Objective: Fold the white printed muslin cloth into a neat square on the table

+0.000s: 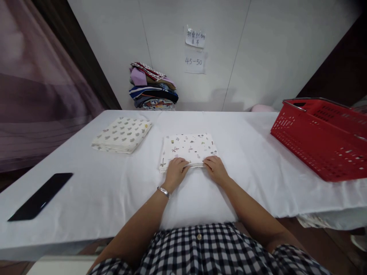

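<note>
Pressing down now, both hands sit at the near edge of the folded patterned cloth (189, 148), dead centre on the white surface (109, 191). Left hand (175, 172), a bracelet (163, 191) at its wrist, has its fingers curled over the cloth's near left corner, the fingertips tucked at the edge; that grip looks pinched on the fabric. Right hand (215, 169) mirrors it just beside, fingers bent over the same edge, grip likewise closed on the cloth. The two hands nearly meet, only a thin strip of cloth edge showing between them.

The cloth itself lies flat, a neat near-square, white with small scattered prints. Off to the left and a little farther back rests a second folded cloth (122, 134), cream with grey-green spots, well apart from the hands. A dark phone (41, 196) lies flat near the surface's left edge. Over on the right, a red plastic basket (321, 133) stands on the surface, tilted in view, its metal handle (295, 105) up at the rim. Against the back wall, a stack of coloured clothes (153, 87) is piled up, and two paper notes (195, 49) are stuck on the wall above the cloth.
</note>
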Demonstrator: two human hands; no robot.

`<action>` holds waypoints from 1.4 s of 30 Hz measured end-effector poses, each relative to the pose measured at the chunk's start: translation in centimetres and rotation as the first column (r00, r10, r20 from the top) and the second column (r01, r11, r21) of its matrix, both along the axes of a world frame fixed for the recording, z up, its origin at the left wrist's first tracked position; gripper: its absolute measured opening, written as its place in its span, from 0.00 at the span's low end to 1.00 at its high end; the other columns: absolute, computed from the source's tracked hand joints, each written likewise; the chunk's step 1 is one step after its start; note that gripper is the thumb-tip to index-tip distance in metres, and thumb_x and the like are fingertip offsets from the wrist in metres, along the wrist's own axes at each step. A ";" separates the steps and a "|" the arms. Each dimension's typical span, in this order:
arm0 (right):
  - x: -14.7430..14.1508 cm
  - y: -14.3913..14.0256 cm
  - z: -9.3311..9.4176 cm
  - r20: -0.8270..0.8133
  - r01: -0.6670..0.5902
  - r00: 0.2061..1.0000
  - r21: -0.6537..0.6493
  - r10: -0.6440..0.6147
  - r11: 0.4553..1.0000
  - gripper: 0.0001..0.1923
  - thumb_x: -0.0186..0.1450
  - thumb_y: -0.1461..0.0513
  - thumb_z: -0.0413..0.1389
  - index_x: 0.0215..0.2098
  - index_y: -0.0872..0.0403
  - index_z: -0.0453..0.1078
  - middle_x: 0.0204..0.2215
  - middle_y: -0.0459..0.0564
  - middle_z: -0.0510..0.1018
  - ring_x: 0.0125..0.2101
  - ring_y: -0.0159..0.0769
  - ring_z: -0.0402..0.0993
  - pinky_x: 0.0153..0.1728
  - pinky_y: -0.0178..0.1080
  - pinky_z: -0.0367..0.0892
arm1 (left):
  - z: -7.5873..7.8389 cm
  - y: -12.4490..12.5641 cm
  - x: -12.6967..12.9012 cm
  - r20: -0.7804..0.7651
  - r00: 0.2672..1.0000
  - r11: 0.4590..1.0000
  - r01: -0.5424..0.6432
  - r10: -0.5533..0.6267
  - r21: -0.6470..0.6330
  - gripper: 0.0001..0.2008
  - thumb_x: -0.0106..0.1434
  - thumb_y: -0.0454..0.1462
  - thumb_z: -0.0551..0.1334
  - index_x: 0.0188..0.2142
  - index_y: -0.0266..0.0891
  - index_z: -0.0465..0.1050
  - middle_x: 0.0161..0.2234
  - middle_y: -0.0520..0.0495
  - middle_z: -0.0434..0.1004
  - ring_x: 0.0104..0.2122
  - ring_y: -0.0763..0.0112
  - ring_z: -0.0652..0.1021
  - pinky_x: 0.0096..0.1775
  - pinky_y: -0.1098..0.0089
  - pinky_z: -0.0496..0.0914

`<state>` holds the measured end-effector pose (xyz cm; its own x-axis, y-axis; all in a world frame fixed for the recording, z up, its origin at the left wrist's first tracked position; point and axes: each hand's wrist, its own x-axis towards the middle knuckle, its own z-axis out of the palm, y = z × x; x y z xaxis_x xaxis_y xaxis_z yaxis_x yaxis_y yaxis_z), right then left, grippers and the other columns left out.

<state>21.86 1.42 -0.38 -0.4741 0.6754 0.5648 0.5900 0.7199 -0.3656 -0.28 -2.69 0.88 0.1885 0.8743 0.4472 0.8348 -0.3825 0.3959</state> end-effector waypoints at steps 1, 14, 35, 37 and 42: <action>0.0 0.0 0.0 0.000 -0.004 1.000 -0.002 0.004 1.000 0.10 0.66 0.63 0.50 0.42 0.51 0.72 0.39 0.52 0.75 0.41 0.41 0.66 0.44 0.47 0.62 | -0.1 0.0 0.0 -0.001 1.000 1.000 -0.002 0.002 0.001 0.08 0.63 0.39 0.57 0.38 0.43 0.73 0.36 0.48 0.73 0.40 0.65 0.69 0.42 0.61 0.63; 0.2 0.5 -0.6 0.068 0.014 0.998 -0.002 -0.014 1.000 0.13 0.67 0.65 0.48 0.44 0.51 0.72 0.40 0.53 0.75 0.42 0.41 0.66 0.43 0.46 0.63 | -0.1 0.3 0.0 -0.031 0.999 1.000 -0.016 0.016 -0.015 0.11 0.65 0.39 0.53 0.37 0.42 0.74 0.36 0.47 0.73 0.39 0.65 0.70 0.42 0.61 0.64; -0.1 0.2 -0.2 0.084 0.036 0.996 -0.017 -0.035 0.999 0.10 0.66 0.66 0.47 0.39 0.53 0.70 0.38 0.52 0.74 0.40 0.40 0.65 0.42 0.43 0.60 | 0.0 0.4 0.2 -0.089 0.996 1.000 -0.010 0.009 -0.003 0.12 0.66 0.39 0.51 0.34 0.41 0.71 0.34 0.46 0.72 0.38 0.65 0.68 0.40 0.62 0.62; -0.1 0.1 -0.1 0.066 0.020 0.998 -0.016 -0.019 1.000 0.10 0.66 0.65 0.47 0.40 0.53 0.70 0.39 0.52 0.74 0.41 0.40 0.65 0.43 0.43 0.60 | 0.1 0.4 0.3 -0.082 0.997 1.000 -0.015 0.015 -0.006 0.11 0.66 0.38 0.50 0.33 0.41 0.70 0.34 0.46 0.71 0.37 0.65 0.68 0.40 0.63 0.62; -0.4 -0.2 0.3 0.063 0.026 0.998 -0.006 -0.026 1.000 0.10 0.66 0.63 0.48 0.43 0.52 0.70 0.40 0.53 0.74 0.42 0.41 0.65 0.44 0.45 0.60 | 0.3 0.5 0.4 -0.046 0.999 1.000 -0.027 0.027 0.000 0.11 0.66 0.38 0.50 0.32 0.40 0.69 0.33 0.46 0.71 0.36 0.65 0.68 0.39 0.63 0.62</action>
<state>21.50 1.20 -0.10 -0.4909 0.6917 0.5296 0.6303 0.7017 -0.3322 0.14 -2.23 1.23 0.1853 0.8794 0.4385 0.8619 -0.3598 0.3574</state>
